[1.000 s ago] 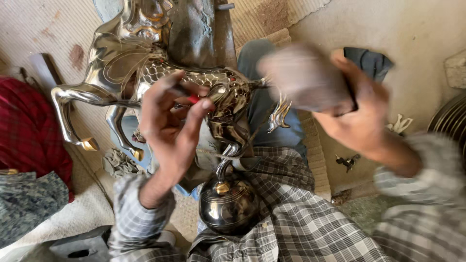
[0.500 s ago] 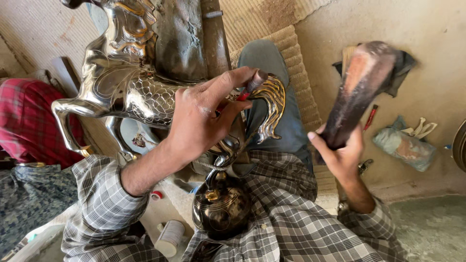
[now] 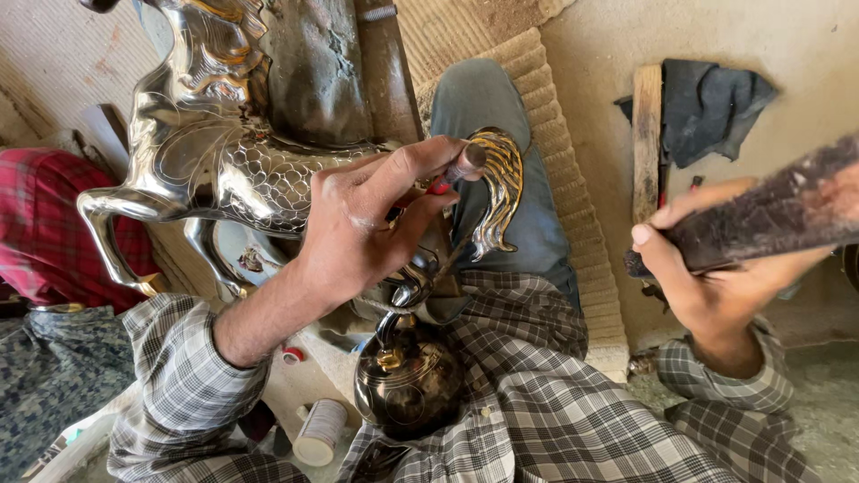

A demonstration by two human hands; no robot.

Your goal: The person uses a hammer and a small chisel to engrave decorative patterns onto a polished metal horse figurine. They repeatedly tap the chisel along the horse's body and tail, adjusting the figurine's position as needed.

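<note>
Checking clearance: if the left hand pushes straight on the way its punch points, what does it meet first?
Likely the silver horse figure: the left hand pinches a small punch that seems aimed at the horse's rump beside the gilded tail. Depth is unclear.

Setting. A pale, dusty plaster floor (image 3: 787,45) fills the upper right, lit by soft daylight. On it lies a woven straw mat (image 3: 555,170); right of the mat, an upright wooden slat (image 3: 646,134) with a dark cloth (image 3: 707,103) just beside it. Far left of the mat, a red checked fabric (image 3: 40,224) above a blue patterned cloth (image 3: 54,376).
</note>
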